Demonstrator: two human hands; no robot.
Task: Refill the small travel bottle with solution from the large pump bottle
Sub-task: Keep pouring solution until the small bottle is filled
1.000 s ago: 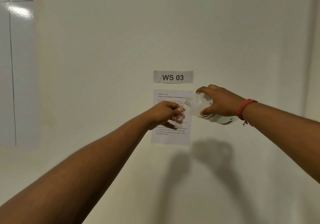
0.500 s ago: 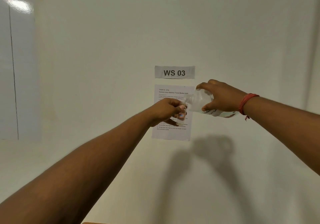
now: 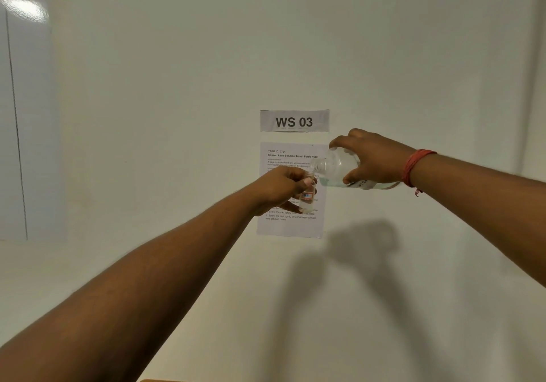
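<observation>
I read the governing relation as mouth over mouth: the large bottle (image 3: 339,169) lies nearly on its side in the air, long axis running left to right, neck pointing toward the left hand (image 3: 280,189), and its open mouth sits just above and touching, or all but touching, the top of the small travel bottle (image 3: 306,197). The small travel bottle stands roughly upright, long axis vertical, directly below and slightly left of that neck. Both items are held up in front of the wall, before the instruction sheet (image 3: 291,225) and under the WS 03 label (image 3: 294,121); no table surface carries them. The left hand is the nearer one to the receiving bottle: its fingers (image 3: 305,181) are curled closed around the bottle's upper body, thumb side up, leaving the label band and base visible below. The right hand (image 3: 375,160), with a red thread band (image 3: 416,164) at the wrist, grips the large bottle from above, fingers wrapped over its shoulder and thumb pressed against the near side. I cannot tell whether liquid is passing between the mouths, nor the fill level in the small bottle. I judge the pour to be in progress or about to start; the next tilt calls for keeping the two mouths aligned, since a small sideways drift would spill solution over the left fingers.
</observation>
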